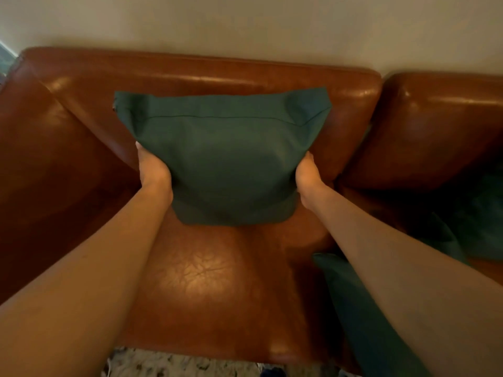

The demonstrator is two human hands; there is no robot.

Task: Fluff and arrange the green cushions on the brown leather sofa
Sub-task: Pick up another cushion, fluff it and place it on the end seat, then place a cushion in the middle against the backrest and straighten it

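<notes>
Fingers of both hands wrap around the side edges of the green cushion (223, 159), mostly hidden behind its fabric, so only the thumbs and knuckles show: the left hand (152, 170) clamps the cushion's left edge and the right hand (307, 176) clamps its right edge. The cushion stands upright against the backrest of the brown leather sofa (206, 74), its lower edge at the back of the seat, with a seam line running across its upper part. Below the cushion the seat (206, 270) is glossy, creased leather catching a patch of light. Left of the cushion rises the sofa's armrest (49, 164). Right of the cushion lie two more green cushions, one at the seat's front corner under the right forearm (362, 317) and one in shadow on the neighbouring seat (479, 213), making three in all. Above the cushion, behind the sofa, is a plain pale wall (245, 23); at the sofa's foot a speckled rug (177, 363) shows.
</notes>
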